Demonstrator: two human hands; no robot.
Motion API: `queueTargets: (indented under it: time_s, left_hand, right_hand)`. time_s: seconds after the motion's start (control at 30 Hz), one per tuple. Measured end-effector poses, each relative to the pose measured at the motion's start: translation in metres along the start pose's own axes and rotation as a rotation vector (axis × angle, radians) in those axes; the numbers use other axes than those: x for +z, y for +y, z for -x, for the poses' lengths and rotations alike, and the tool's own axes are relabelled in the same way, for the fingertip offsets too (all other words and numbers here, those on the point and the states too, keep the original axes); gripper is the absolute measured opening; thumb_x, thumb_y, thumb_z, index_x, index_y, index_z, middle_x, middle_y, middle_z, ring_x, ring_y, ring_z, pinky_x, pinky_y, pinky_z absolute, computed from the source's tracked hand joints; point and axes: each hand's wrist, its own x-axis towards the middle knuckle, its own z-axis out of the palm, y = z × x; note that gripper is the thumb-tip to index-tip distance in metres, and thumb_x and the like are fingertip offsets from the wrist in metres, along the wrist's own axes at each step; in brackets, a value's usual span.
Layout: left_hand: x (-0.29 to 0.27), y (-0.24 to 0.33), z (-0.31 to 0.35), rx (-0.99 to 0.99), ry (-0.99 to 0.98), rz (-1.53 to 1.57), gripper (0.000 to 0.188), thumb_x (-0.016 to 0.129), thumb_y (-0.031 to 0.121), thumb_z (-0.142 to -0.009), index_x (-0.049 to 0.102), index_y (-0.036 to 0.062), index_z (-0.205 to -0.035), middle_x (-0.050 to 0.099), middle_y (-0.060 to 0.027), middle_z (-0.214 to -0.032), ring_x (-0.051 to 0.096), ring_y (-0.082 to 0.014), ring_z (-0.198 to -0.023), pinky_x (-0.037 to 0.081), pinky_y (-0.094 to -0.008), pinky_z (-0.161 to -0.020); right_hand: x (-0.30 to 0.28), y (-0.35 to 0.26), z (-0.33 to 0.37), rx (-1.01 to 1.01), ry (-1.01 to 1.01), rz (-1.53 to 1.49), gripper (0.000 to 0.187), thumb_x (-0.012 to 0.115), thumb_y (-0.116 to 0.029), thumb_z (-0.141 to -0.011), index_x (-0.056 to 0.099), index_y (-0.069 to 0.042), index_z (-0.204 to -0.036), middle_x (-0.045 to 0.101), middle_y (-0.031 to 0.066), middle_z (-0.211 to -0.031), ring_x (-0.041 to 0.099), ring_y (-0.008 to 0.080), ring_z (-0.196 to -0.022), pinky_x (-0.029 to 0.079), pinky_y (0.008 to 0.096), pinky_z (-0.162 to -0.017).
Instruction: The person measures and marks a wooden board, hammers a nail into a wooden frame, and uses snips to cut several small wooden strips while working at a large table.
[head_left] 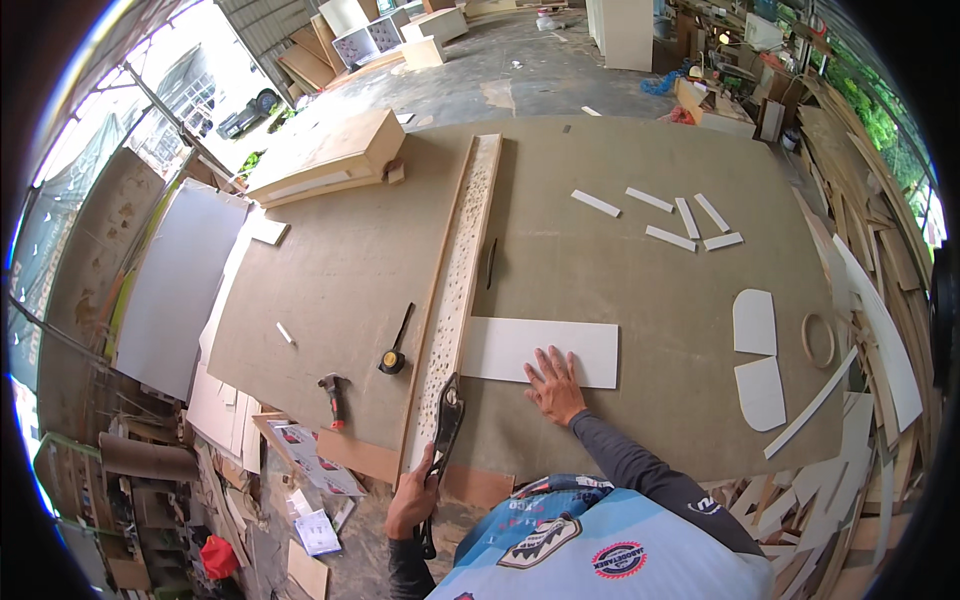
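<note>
My left hand [412,503] is closed around a long black hand tool [449,418] whose kind I cannot make out. The tool's front end lies over the right edge of a long narrow wooden strip [462,240] with a spotted face. To the right, my right hand [556,388] rests with fingers spread on the near edge of a white rectangular panel [510,345]. The panel lies flat, its left end against the strip. Left of the strip are a tape measure [392,361] and a hammer [334,400] with a red and black handle.
A big brown worktable [560,270] carries several small white strips [670,238], two white round-cornered pieces [755,322], a tan ring [818,340] and a wooden box [330,150]. Wood offcuts [850,180] are piled at right; papers [318,532] lie on the floor at left.
</note>
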Motion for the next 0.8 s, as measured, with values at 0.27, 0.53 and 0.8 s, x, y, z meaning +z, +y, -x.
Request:
queueTargets:
  time_s: [0.27,0.53,0.8]
  left_hand:
    - [-0.012,0.034,-0.025,0.025,-0.089,-0.16,0.066,0.049,0.004,-0.091,0.03,0.0051,-0.154,0.062,-0.0359,-0.084,0.064,-0.0491,-0.072,0.047,-0.0556,-0.075]
    - [-0.021,0.034,-0.082,0.158,-0.104,-0.324,0.069,0.047,0.004,-0.087,0.029,0.0021,-0.153,0.061,-0.0352,-0.078,0.062,-0.0505,-0.072,0.048,-0.0589,-0.071]
    - [-0.044,0.09,-0.108,0.092,-0.197,-0.402,0.075,0.041,-0.004,-0.079,0.029,-0.0005,-0.153,0.06,-0.0273,-0.063,0.063,-0.0322,-0.046,0.056,-0.0438,-0.051]
  right_hand:
    - [0.009,0.001,-0.018,0.026,0.003,0.023,0.049,0.046,-0.034,-0.102,0.048,-0.018,-0.149,0.028,0.0106,-0.163,0.017,0.0336,-0.152,0.006,0.0604,-0.122]
    - [0.009,0.013,-0.041,-0.018,-0.046,0.036,0.051,0.047,-0.034,-0.102,0.045,-0.018,-0.15,0.027,0.0112,-0.163,0.016,0.0336,-0.152,0.008,0.06,-0.122]
    - [0.01,0.024,-0.052,-0.029,-0.028,0.031,0.051,0.046,-0.035,-0.102,0.044,-0.018,-0.151,0.027,0.0113,-0.163,0.017,0.0344,-0.152,0.009,0.0602,-0.122]
